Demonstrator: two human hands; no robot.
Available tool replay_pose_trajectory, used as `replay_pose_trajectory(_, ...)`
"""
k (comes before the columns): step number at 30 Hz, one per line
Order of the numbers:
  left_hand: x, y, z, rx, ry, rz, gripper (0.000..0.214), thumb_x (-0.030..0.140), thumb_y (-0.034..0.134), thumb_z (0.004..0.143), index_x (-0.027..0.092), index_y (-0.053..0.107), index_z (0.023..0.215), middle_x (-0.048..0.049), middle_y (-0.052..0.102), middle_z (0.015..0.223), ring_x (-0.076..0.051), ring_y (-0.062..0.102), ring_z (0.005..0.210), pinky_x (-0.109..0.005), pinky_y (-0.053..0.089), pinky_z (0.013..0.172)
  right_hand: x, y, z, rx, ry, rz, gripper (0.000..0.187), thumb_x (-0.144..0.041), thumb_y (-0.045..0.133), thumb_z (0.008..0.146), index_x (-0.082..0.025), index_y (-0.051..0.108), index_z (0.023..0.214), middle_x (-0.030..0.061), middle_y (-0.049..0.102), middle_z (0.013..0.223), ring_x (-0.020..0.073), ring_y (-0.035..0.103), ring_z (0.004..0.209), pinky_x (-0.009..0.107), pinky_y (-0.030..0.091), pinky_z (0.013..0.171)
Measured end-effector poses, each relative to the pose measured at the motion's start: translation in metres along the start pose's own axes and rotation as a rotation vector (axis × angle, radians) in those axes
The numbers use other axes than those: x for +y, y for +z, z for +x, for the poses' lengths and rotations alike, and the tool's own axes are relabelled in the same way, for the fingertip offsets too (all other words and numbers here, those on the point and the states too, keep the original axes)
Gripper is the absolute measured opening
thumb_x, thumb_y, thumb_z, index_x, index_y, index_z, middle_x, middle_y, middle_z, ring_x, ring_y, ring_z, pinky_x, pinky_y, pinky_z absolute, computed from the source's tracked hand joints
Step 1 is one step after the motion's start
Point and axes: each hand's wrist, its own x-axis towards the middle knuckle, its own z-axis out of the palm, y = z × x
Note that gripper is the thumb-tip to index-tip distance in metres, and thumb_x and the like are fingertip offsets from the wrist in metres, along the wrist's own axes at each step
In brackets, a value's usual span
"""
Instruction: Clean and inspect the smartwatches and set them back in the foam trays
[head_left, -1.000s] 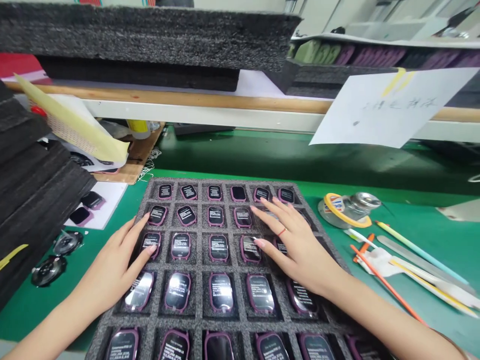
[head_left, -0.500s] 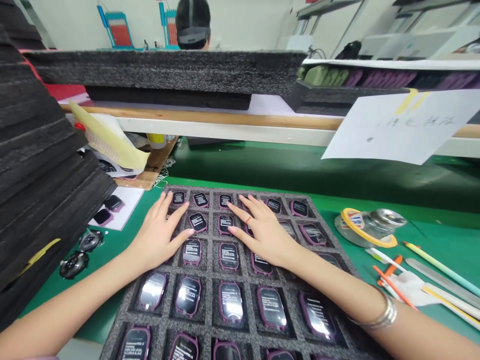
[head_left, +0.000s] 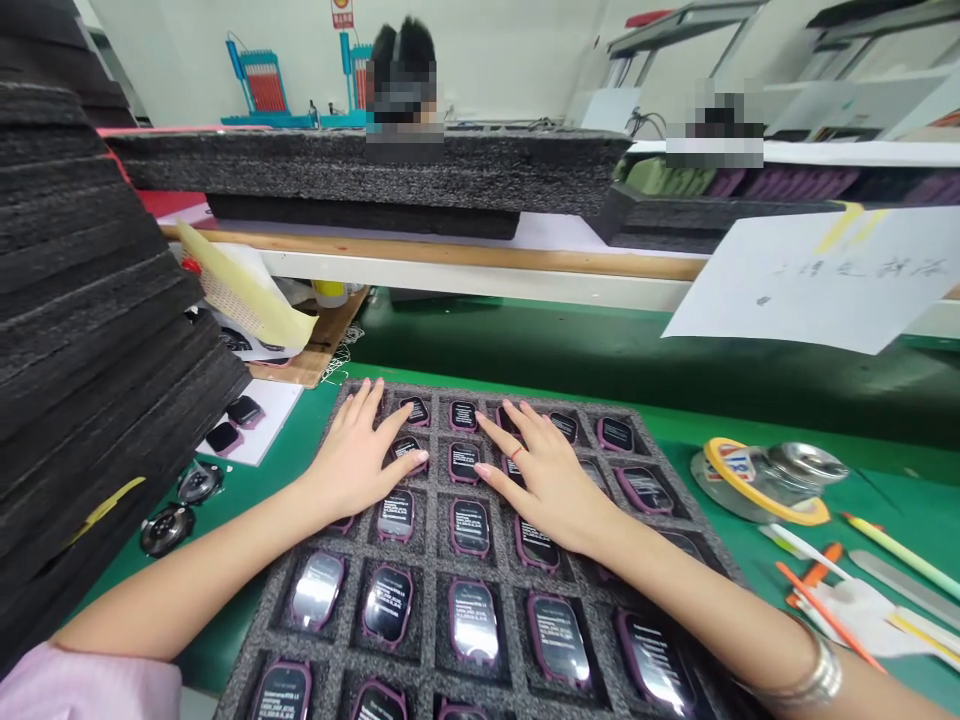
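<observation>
A dark grey foam tray (head_left: 431, 520) lies on the green bench in front of me. Each of its cells holds a purple-cased smartwatch body (head_left: 470, 526) with a black screen. My left hand (head_left: 358, 455) lies flat on the far left cells, fingers spread, holding nothing. My right hand (head_left: 541, 472) lies flat on the far middle cells, fingers stretched out over the watches, with a red ring on one finger and a silver bracelet at the wrist.
A tall stack of foam trays (head_left: 90, 310) stands at the left. Loose watch parts (head_left: 169, 525) lie beside it. A tape roll and metal tin (head_left: 765, 475), pencils and sticks (head_left: 862, 590) lie at the right. A shelf with foam sheets (head_left: 375, 170) and a hanging paper (head_left: 817, 280) overhang the back.
Both hands slid from the tray's middle rows toward its far rows, the left from the left edge, the right leftward. My view tilted up, showing more of the room behind.
</observation>
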Motion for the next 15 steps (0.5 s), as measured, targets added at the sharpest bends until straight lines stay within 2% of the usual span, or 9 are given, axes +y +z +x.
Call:
replay_pose_trajectory(7, -0.016, -0.001, -0.013, 0.048, -0.051, 0.002, 0.071, 0.064, 0.041, 0.100, 0.018, 0.046, 0.153, -0.0195, 0.028, 0.167, -0.041, 0.017, 0.157, -0.062, 0.025, 0.123, -0.010, 0.003, 0.012, -0.013, -0.016, -0.012, 0.064, -0.065, 0.040, 0.100, -0.027, 0.051, 0.152, 0.0179, 0.038, 0.164, 0.0428, 0.029, 0.153, 0.068, 0.029, 0.120)
replay_pose_trajectory(12, -0.032, 0.001, -0.022, 0.082, -0.109, -0.013, 0.068, 0.064, 0.040, 0.100, 0.020, 0.050, 0.151, -0.0183, 0.028, 0.167, -0.041, 0.019, 0.156, -0.063, 0.028, 0.121, 0.000, 0.003, 0.006, 0.082, -0.047, -0.030, 0.066, -0.063, 0.038, 0.101, -0.027, 0.044, 0.156, 0.0166, 0.038, 0.164, 0.0397, 0.030, 0.154, 0.068, 0.030, 0.120)
replay_pose_trajectory(15, -0.040, 0.003, -0.025, 0.076, -0.141, -0.040, 0.069, 0.064, 0.040, 0.100, 0.020, 0.046, 0.153, -0.0182, 0.028, 0.167, -0.040, 0.020, 0.156, -0.062, 0.030, 0.121, 0.008, 0.005, 0.000, 0.095, -0.040, -0.030, 0.066, -0.063, 0.036, 0.102, -0.027, 0.042, 0.157, 0.0172, 0.040, 0.162, 0.0392, 0.032, 0.153, 0.067, 0.031, 0.119)
